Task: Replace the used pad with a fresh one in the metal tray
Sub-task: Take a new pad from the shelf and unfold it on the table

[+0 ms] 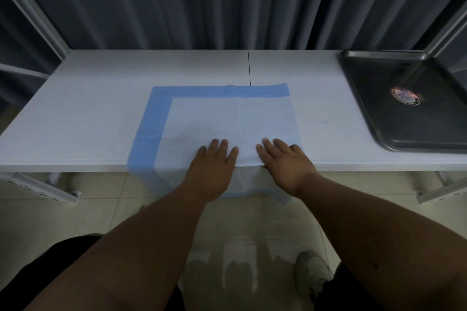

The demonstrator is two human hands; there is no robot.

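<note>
A pale pad (pixel 207 116) with a blue border along its left and far sides lies spread on the middle of the white table, its near part hanging over the front edge. My left hand (pixel 214 164) and my right hand (pixel 285 161) rest flat on its near part, palms down, fingers slightly apart, side by side at the table's edge. The metal tray (pixel 374 98) sits at the far right of the table, dark, with nothing in it but a round sticker (pixel 405 96) on its bottom.
The white table (pixel 88 113) has a thin dark seam (pixel 249 68) behind the pad. Grey curtains hang behind it, with metal frame posts at both sides. Below the edge is tiled floor and my shoe (pixel 312 275).
</note>
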